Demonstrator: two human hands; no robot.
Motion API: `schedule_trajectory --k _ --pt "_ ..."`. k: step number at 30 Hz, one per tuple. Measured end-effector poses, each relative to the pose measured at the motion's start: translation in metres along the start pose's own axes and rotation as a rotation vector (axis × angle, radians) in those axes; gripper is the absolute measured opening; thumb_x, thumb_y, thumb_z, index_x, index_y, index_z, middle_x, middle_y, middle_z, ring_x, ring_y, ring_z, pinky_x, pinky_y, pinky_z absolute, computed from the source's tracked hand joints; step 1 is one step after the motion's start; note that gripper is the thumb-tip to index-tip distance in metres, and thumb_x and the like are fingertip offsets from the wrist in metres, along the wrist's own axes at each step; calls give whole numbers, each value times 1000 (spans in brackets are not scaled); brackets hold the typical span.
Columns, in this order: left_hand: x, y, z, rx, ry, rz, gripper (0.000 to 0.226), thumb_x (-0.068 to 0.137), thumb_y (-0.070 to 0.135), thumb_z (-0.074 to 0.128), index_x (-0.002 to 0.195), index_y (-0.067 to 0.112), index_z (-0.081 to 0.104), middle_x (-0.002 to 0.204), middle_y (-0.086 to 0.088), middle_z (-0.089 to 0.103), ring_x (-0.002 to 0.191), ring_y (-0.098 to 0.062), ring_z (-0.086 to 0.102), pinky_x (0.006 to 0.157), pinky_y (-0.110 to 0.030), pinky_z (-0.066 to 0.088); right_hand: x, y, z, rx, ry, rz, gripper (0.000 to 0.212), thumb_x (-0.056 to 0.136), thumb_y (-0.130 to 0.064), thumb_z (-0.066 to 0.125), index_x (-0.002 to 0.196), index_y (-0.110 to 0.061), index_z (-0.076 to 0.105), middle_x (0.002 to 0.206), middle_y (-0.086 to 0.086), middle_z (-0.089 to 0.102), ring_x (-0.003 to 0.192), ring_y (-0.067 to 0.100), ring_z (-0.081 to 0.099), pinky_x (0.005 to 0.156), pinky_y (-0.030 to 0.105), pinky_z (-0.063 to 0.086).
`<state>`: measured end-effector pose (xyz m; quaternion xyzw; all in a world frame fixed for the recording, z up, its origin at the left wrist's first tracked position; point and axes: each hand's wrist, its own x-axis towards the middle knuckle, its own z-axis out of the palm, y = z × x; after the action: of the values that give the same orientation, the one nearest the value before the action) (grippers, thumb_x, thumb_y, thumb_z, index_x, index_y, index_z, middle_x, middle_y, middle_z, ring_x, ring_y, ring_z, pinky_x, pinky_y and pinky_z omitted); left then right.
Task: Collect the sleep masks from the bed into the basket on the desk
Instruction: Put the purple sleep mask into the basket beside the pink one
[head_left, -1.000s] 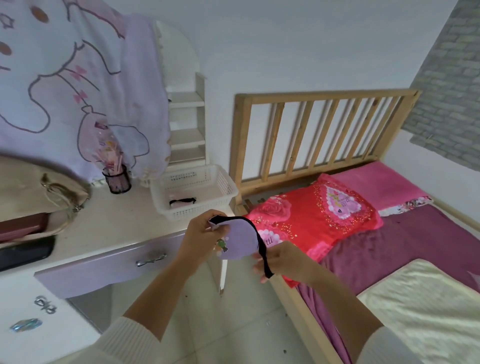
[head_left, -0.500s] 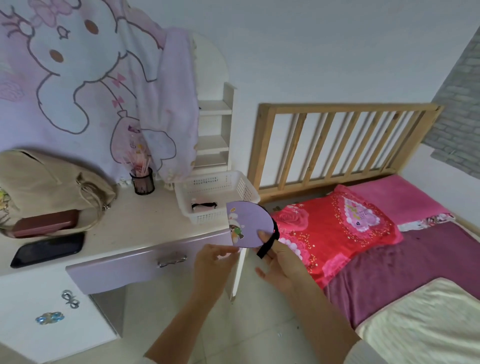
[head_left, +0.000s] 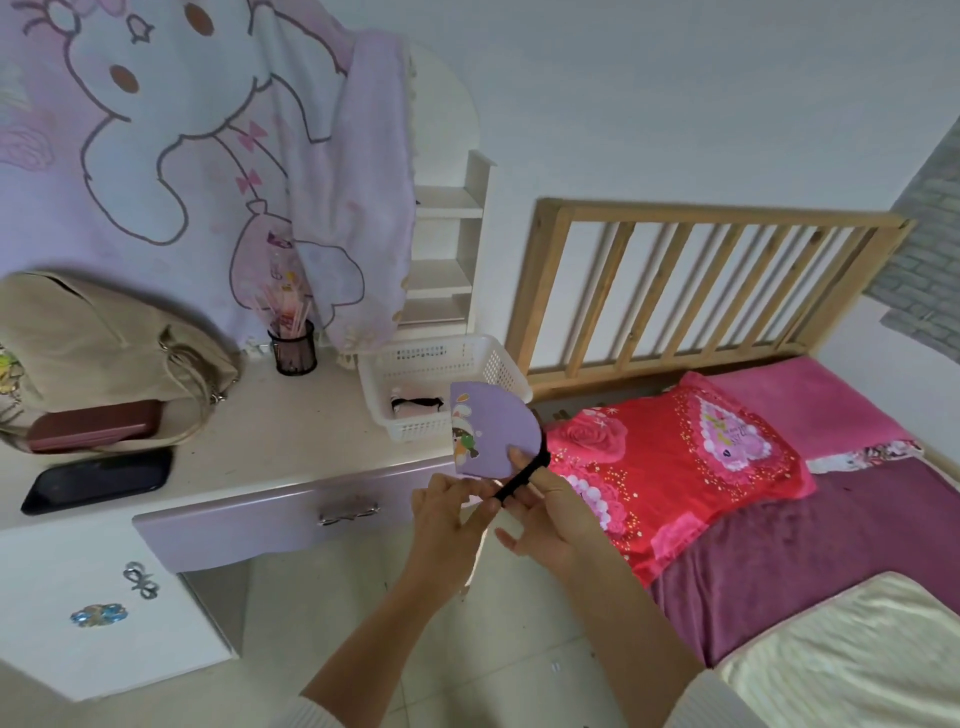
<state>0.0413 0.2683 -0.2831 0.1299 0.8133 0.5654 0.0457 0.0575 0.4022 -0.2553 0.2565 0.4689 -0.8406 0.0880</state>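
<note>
Both hands hold a folded purple sleep mask (head_left: 491, 431) upright in the air, just in front of the white basket (head_left: 498, 358) on the worktop (head_left: 270, 441). The right hand (head_left: 550, 512) has its fingers clamped on the mask's lower edge and black strap (head_left: 522, 475). The left hand (head_left: 449, 512) pinches the strap's near end. A pink mask (head_left: 415, 408) lies inside the basket. The bed (head_left: 831, 519) is to the right.

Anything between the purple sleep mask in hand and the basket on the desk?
Nothing visible. The purple sleep mask, folded and held by both the left hand and right hand, sits just in front of the white basket, overlapping its near corner in view. The basket is open-topped and holds one mask.
</note>
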Motion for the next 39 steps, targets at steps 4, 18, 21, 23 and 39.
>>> schedule_trajectory --k 4,18,21,23,39 --pt "27 -9 -19 50 36 -17 20 90 20 57 78 36 58 97 1 48 105 -20 37 85 -27 28 25 -24 -23 -8 87 -24 11 84 -16 61 83 -26 66 71 -8 76 71 4 71 73 33 44" --pt "203 -41 8 70 132 -99 7 86 19 64 90 14 69 101 -7 67 104 -27 54 94 -47 45 187 -104 -46 -175 68 -9 11 83 -3 66 77 -10 60 49 -1 58 39 6 53 39 17 42" --pt "238 -52 12 119 205 -229 19 88 26 61 102 14 67 106 -9 66 107 -31 54 96 -49 45 232 -121 -46 -252 102 6 8 86 0 61 85 -6 57 56 4 56 40 8 53 39 17 42" --pt "256 -69 12 282 245 -280 26 88 28 58 111 17 63 118 -11 61 114 -31 48 100 -41 40 264 -130 -45 -298 122 23 7 88 3 56 86 -3 54 52 4 55 37 8 51 37 17 40" --pt "284 -147 -14 739 127 -401 78 88 24 55 150 12 8 160 -17 -14 148 -31 -12 121 -41 10 402 -98 -33 -985 258 130 7 82 2 53 75 2 54 74 15 56 80 32 59 65 36 46"
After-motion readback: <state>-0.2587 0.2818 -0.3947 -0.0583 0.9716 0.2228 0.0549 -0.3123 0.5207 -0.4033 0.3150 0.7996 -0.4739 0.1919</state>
